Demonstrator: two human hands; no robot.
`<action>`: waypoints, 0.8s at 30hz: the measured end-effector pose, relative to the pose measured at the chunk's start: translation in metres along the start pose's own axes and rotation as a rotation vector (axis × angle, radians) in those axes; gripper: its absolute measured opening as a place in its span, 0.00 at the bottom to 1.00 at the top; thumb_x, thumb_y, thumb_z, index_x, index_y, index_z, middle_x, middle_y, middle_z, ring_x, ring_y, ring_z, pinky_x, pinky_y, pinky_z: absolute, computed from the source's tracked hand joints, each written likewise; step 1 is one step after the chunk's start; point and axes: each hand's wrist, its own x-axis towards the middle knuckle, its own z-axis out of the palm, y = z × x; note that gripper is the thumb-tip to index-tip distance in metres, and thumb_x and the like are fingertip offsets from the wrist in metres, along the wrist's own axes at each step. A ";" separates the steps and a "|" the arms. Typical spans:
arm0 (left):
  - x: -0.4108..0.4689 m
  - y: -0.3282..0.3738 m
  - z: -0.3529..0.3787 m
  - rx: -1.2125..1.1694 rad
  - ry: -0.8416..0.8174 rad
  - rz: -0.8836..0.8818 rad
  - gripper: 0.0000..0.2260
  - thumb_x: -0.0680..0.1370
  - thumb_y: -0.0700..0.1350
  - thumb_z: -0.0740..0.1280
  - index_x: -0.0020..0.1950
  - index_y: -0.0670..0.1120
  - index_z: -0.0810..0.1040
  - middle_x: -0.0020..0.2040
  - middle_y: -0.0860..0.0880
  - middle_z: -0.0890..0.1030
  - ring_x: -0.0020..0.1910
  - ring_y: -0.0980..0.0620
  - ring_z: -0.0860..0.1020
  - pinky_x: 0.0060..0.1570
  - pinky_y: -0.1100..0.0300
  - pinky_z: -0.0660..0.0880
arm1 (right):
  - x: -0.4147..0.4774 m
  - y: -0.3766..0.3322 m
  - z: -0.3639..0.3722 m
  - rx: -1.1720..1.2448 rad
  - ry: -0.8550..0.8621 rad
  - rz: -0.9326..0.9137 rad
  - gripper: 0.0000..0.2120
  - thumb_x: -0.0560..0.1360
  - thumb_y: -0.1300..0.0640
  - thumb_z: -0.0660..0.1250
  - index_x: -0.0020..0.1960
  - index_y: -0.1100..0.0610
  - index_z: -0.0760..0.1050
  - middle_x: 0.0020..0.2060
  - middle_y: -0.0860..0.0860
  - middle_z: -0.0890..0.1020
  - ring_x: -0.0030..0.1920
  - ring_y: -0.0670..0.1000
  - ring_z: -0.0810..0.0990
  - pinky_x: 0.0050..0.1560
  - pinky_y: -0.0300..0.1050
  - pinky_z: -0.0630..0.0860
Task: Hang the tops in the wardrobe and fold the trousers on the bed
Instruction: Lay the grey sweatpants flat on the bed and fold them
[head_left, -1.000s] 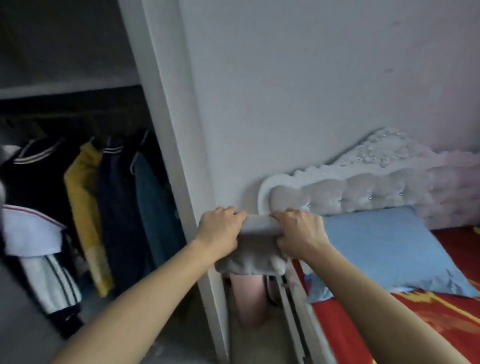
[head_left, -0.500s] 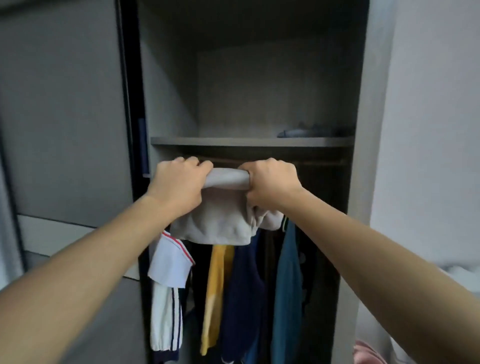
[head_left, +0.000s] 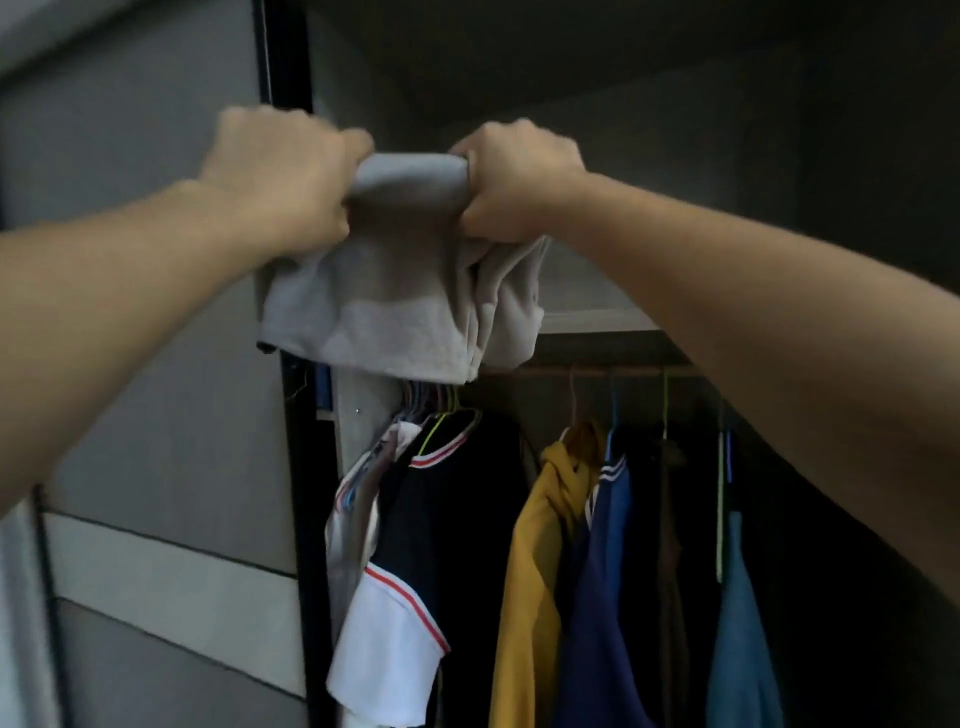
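Note:
A folded grey garment (head_left: 400, 306) hangs between my two hands, raised in front of the open wardrobe's upper compartment. My left hand (head_left: 280, 176) grips its left end and my right hand (head_left: 511, 179) grips its right end, fingers curled round the cloth. Below it, tops hang on a rail (head_left: 597, 371): a black and white top (head_left: 415, 545), a yellow hoodie (head_left: 540, 545), a navy jacket (head_left: 602, 571) and a teal top (head_left: 743, 623). The bed is out of view.
A wardrobe shelf (head_left: 597, 322) runs just behind and below the garment's right side. The grey sliding door (head_left: 156, 415) with a pale band fills the left. Coloured hangers (head_left: 441, 405) crowd the rail's left end. The wardrobe's right side is dark.
I turned from the bed to the wardrobe and moved closer. Both hands lifted the folded grey garment from rail height up to the level of the shelf.

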 end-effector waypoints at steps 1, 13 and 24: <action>0.016 0.004 0.007 0.003 0.023 -0.003 0.13 0.69 0.44 0.71 0.52 0.48 0.75 0.45 0.39 0.79 0.44 0.34 0.78 0.37 0.49 0.65 | 0.011 0.011 0.000 -0.021 0.029 0.007 0.16 0.63 0.50 0.67 0.51 0.43 0.79 0.39 0.48 0.77 0.41 0.54 0.74 0.40 0.46 0.67; 0.189 0.142 0.217 -0.273 0.140 -0.062 0.19 0.68 0.45 0.72 0.57 0.47 0.73 0.50 0.42 0.79 0.48 0.37 0.79 0.38 0.53 0.64 | 0.127 0.210 0.116 -0.445 0.083 0.008 0.18 0.64 0.49 0.70 0.53 0.46 0.78 0.49 0.53 0.83 0.50 0.59 0.82 0.42 0.47 0.68; 0.204 0.214 0.325 -0.328 0.009 0.227 0.20 0.69 0.51 0.70 0.57 0.50 0.68 0.52 0.46 0.81 0.49 0.41 0.81 0.36 0.56 0.65 | 0.103 0.268 0.205 -0.730 -0.147 -0.117 0.17 0.70 0.51 0.67 0.59 0.49 0.74 0.49 0.52 0.82 0.45 0.60 0.82 0.35 0.47 0.67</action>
